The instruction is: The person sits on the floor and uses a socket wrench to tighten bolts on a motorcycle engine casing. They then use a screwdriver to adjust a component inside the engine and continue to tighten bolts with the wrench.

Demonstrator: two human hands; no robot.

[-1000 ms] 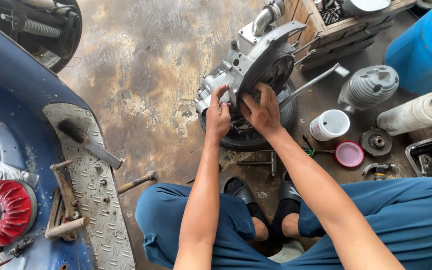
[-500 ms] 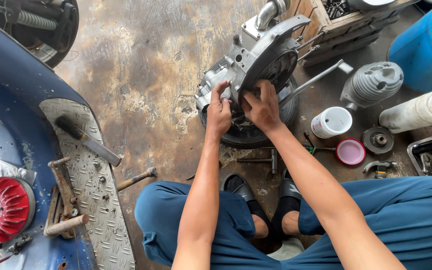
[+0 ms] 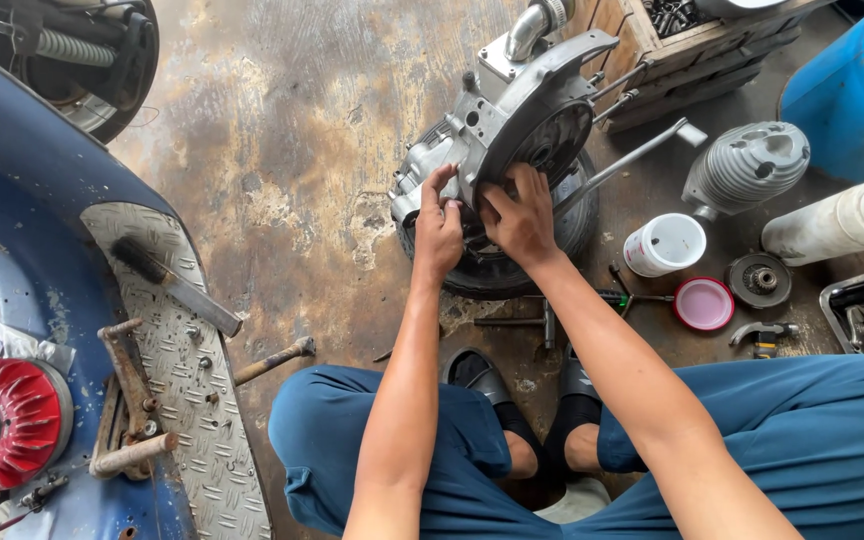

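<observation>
While left hand [image 3: 439,232] fingers pinch engine casing [image 3: 512,115] edge, right hand [image 3: 522,218] fingers press flat; best keep casing steady on tyre [image 3: 512,262].

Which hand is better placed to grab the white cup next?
Right. The right hand rests on the engine casing on the side where the white cup stands; the left hand would have to cross over it.

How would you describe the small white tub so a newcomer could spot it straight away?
Start at the grey metal engine casing resting on a black tyre, where both hands work. Look to its right on the stained concrete floor: the small white round plastic tub stands open, beside its pink round lid. No neighbouring part is white and cup-shaped.
</observation>
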